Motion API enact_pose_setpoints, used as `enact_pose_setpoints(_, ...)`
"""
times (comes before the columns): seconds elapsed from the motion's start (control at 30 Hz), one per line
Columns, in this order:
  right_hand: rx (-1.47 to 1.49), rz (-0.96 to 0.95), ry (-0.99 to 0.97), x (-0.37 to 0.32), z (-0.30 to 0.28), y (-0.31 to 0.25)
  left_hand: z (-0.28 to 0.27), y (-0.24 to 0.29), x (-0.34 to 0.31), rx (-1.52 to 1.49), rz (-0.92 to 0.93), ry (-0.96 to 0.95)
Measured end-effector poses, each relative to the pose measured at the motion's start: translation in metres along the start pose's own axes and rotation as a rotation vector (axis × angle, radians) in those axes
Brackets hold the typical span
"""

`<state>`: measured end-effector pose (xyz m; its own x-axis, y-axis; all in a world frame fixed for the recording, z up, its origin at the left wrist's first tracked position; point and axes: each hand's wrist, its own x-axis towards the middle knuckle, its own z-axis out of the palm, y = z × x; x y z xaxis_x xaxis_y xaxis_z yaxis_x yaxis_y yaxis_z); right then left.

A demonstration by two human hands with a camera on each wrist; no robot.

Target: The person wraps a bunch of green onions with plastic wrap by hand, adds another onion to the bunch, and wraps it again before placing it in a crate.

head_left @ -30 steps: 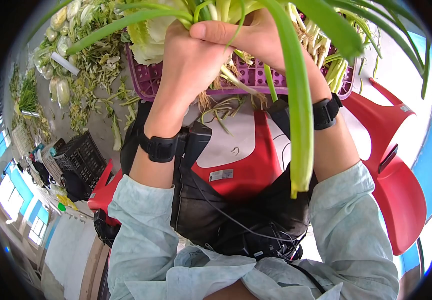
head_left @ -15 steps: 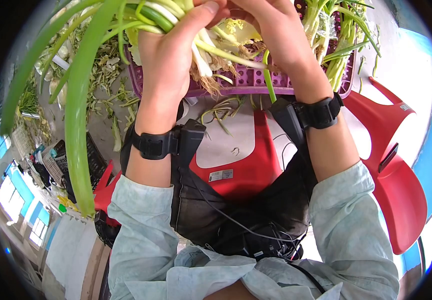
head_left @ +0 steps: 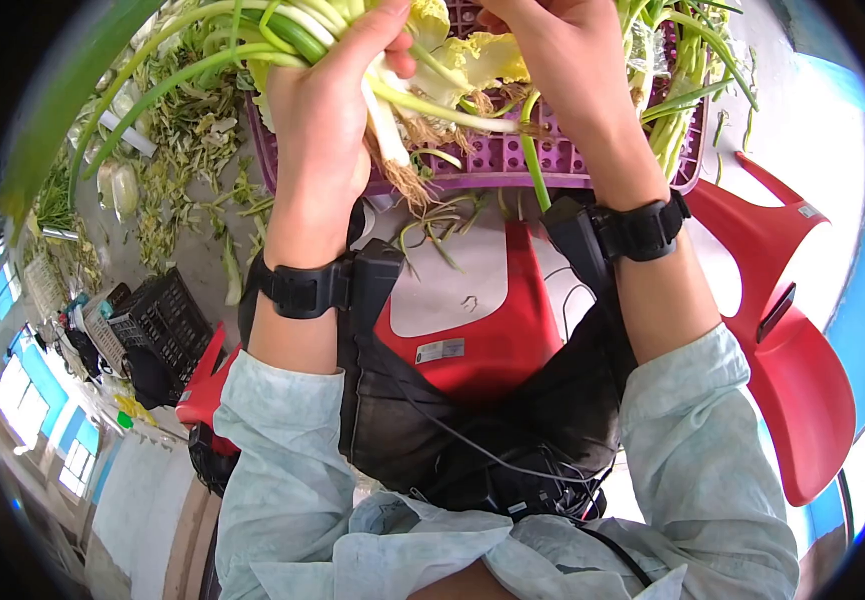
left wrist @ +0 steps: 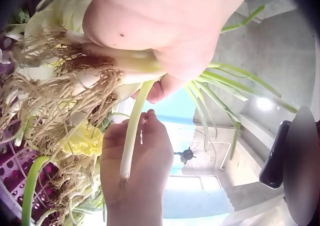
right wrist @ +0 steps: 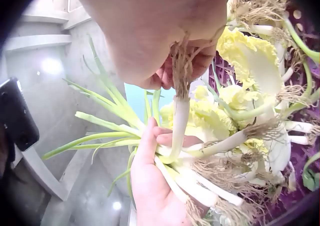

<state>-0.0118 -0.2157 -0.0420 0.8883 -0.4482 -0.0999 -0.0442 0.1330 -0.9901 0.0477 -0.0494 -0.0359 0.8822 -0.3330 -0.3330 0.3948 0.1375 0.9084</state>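
Note:
My left hand (head_left: 318, 130) grips a bunch of green onions (head_left: 383, 125), roots hanging toward me and leaves fanning left. In the right wrist view the bunch (right wrist: 195, 183) lies across the left palm (right wrist: 155, 191), thumb over the stalks. One onion (right wrist: 180, 126) stands out from the bunch, roots up near my right hand (right wrist: 165, 31). To the right in the head view, my right hand (head_left: 578, 70) is apart from the left, fingers bent. Its fingertips are partly hidden, so whether they pinch anything is unclear. The left wrist view shows the right hand (left wrist: 137, 156) behind a loose stalk (left wrist: 132, 131).
A purple crate (head_left: 513, 165) beneath the hands holds yellow-green cabbage leaves (head_left: 488, 60) and more onions (head_left: 678, 120). Vegetable scraps (head_left: 178, 160) litter the floor at left, beyond a black crate (head_left: 168, 320). Red chairs (head_left: 803, 400) stand nearby.
The hands, together at the bunch a second ago, have come apart. The bunch has gone left in the left hand, its long leaves swinging from right to left.

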Motion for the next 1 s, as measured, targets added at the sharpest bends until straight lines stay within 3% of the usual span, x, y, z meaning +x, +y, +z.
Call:
enact_pose_setpoints(0.13,0.02,-0.084,0.09,-0.003,-0.013,-0.009,0.003,0.003,-0.001,0.041,0.039,-0.032)
enact_pose_setpoints(0.27,-0.027,-0.046,0.273,-0.002,-0.036,-0.01,0.009,0.004,-0.004,0.053,0.062,-0.034)
enact_pose_setpoints(0.4,-0.08,-0.216,0.45,0.005,-0.082,-0.004,0.012,0.004,-0.003,0.052,0.083,-0.021)
enact_pose_setpoints(0.43,-0.091,-0.333,0.492,0.013,-0.116,0.024,0.011,0.003,-0.003,0.053,0.086,-0.019)
enact_pose_setpoints(0.5,-0.234,-0.214,0.641,0.007,-0.123,0.002,0.011,0.003,-0.001,0.03,0.084,-0.004)
enact_pose_setpoints(0.6,-0.491,-0.065,0.66,-0.001,-0.158,-0.001,0.013,0.004,0.0,0.029,0.096,0.023)
enact_pose_setpoints(0.7,-0.567,0.152,0.549,-0.007,-0.187,0.01,0.012,0.003,0.0,0.047,0.111,0.002)
enact_pose_setpoints(0.87,-0.931,0.249,0.515,-0.028,-0.226,0.029,0.012,0.003,-0.006,0.024,0.111,-0.03)
enact_pose_setpoints(1.0,-0.953,0.586,0.363,-0.038,-0.225,0.025,0.007,0.006,-0.016,0.036,0.096,-0.031)
